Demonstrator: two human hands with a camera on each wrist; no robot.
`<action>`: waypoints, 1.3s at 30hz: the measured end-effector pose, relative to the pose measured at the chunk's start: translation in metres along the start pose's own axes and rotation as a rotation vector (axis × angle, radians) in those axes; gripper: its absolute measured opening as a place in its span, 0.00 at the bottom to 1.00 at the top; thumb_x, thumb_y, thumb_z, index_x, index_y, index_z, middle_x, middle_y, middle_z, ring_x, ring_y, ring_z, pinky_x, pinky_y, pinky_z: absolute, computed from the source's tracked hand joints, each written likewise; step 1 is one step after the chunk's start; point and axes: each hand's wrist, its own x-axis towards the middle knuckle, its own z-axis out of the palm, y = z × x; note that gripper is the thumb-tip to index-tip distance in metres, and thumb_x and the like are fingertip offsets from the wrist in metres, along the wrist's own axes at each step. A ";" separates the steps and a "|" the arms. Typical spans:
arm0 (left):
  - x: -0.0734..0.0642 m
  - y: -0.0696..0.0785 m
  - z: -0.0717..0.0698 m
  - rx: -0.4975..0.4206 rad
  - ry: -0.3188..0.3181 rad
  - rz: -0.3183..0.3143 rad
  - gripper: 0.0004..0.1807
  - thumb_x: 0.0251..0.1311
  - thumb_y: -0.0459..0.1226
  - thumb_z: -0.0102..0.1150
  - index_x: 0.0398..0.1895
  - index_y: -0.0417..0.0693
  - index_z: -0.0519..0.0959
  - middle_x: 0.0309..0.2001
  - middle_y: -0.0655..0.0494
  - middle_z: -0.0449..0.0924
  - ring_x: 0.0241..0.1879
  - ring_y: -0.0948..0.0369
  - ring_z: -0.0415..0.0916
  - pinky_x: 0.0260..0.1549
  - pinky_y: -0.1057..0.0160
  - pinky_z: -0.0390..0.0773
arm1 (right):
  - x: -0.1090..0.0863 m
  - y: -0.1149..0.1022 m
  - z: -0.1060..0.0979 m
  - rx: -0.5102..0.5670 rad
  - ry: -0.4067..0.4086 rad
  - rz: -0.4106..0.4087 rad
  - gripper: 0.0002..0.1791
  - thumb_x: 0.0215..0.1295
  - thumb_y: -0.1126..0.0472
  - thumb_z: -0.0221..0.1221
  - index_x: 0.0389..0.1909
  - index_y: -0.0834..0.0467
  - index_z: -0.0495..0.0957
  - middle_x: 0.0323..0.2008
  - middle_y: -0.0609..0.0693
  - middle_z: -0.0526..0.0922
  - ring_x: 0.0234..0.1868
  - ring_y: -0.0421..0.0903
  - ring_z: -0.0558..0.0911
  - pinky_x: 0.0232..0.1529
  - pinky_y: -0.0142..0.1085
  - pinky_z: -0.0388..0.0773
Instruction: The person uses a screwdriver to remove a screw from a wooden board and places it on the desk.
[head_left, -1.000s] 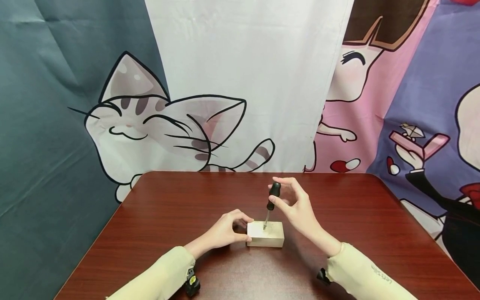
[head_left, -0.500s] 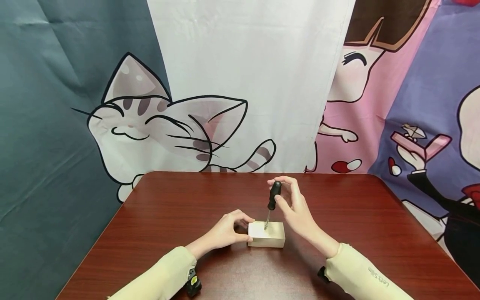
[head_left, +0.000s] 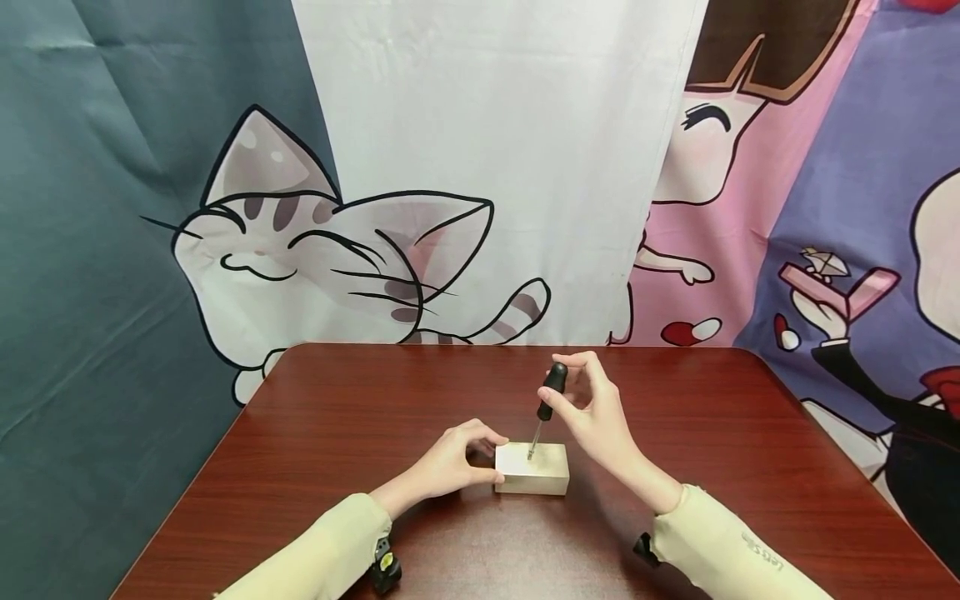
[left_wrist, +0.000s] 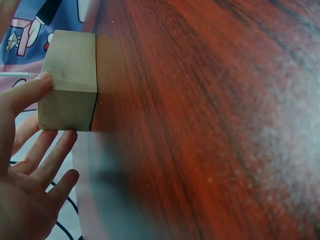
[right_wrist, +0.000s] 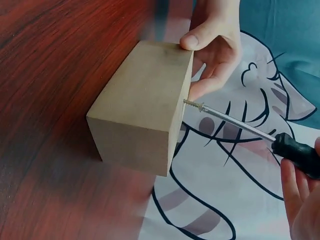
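Note:
A pale wooden block [head_left: 549, 483] lies on the table in the head view. My left hand [head_left: 450, 462] steadies it at its left end, thumb on the near edge and fingers at the far side. A black-handled screwdriver [head_left: 552, 393] leans to the right above the block, its handle between the thumb and fingers of my right hand [head_left: 603, 425]. In the right wrist view, its metal shaft meets the head of a small brass-coloured screw [right_wrist: 192, 104], which stands partly out of the block's top face. The left wrist view shows my thumb [left_wrist: 37, 89] at the block's top edge.
The dark red wooden table [head_left: 360, 383] reaches out on both sides. Behind it hangs a cartoon-printed cloth [head_left: 495, 125] with a cat and figures. Black devices are worn at both wrists, the left device [head_left: 386, 567] hanging under the cuff.
My right thumb has shifted from the handle's right side to its left, after moving the other way before. The screwdriver handle tilts slightly more to the right. Block and left hand stay put.

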 end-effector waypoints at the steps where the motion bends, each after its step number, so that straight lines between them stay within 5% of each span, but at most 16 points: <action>1: 0.000 0.000 0.000 0.003 -0.001 -0.001 0.24 0.50 0.39 0.76 0.52 0.50 0.82 0.45 0.56 0.80 0.46 0.57 0.84 0.49 0.60 0.82 | 0.000 0.003 -0.001 0.027 -0.017 -0.002 0.25 0.59 0.69 0.67 0.57 0.58 0.73 0.39 0.57 0.86 0.32 0.38 0.83 0.32 0.29 0.81; 5: 0.000 0.000 -0.001 0.008 -0.002 -0.001 0.24 0.50 0.39 0.76 0.53 0.50 0.81 0.45 0.56 0.80 0.46 0.57 0.84 0.49 0.59 0.82 | 0.002 0.005 -0.004 0.152 -0.106 -0.017 0.23 0.65 0.70 0.61 0.60 0.55 0.72 0.47 0.58 0.85 0.44 0.39 0.86 0.44 0.31 0.84; 13: 0.000 -0.001 0.000 0.022 0.000 0.014 0.24 0.51 0.40 0.76 0.52 0.49 0.82 0.45 0.54 0.80 0.45 0.56 0.84 0.48 0.58 0.83 | 0.003 0.011 -0.002 0.298 -0.178 -0.044 0.25 0.66 0.80 0.49 0.62 0.64 0.60 0.49 0.52 0.84 0.47 0.41 0.86 0.43 0.35 0.85; 19: -0.001 -0.001 -0.001 0.011 0.005 0.016 0.24 0.50 0.40 0.76 0.52 0.48 0.82 0.45 0.53 0.80 0.45 0.55 0.84 0.48 0.56 0.83 | -0.001 0.011 0.001 0.146 -0.093 -0.031 0.24 0.65 0.76 0.55 0.61 0.59 0.67 0.52 0.55 0.81 0.49 0.37 0.83 0.45 0.30 0.83; 25: 0.000 -0.001 0.000 0.018 0.004 0.031 0.24 0.50 0.40 0.76 0.52 0.49 0.82 0.44 0.53 0.80 0.45 0.55 0.84 0.48 0.59 0.83 | -0.002 -0.009 0.002 -0.004 0.034 -0.006 0.28 0.57 0.70 0.68 0.59 0.61 0.71 0.36 0.57 0.80 0.26 0.42 0.80 0.27 0.29 0.78; 28: 0.000 -0.001 0.000 0.021 0.005 0.035 0.24 0.50 0.40 0.76 0.51 0.49 0.82 0.44 0.54 0.80 0.45 0.56 0.84 0.48 0.60 0.83 | -0.001 -0.009 0.003 -0.006 0.056 -0.001 0.27 0.57 0.70 0.68 0.57 0.63 0.71 0.32 0.57 0.80 0.26 0.42 0.79 0.27 0.28 0.78; 34: 0.001 -0.001 0.000 0.021 0.004 0.023 0.24 0.49 0.38 0.76 0.52 0.49 0.82 0.45 0.55 0.80 0.45 0.56 0.84 0.48 0.60 0.83 | -0.002 0.006 0.000 0.051 0.032 0.032 0.26 0.58 0.67 0.69 0.57 0.58 0.73 0.37 0.53 0.83 0.35 0.35 0.82 0.32 0.28 0.81; 39: 0.002 -0.001 -0.001 0.029 -0.006 0.022 0.24 0.50 0.38 0.76 0.52 0.50 0.82 0.44 0.55 0.80 0.45 0.56 0.84 0.49 0.59 0.83 | 0.000 0.010 -0.006 0.113 -0.060 0.000 0.24 0.63 0.67 0.65 0.59 0.53 0.74 0.44 0.55 0.86 0.39 0.39 0.86 0.38 0.29 0.83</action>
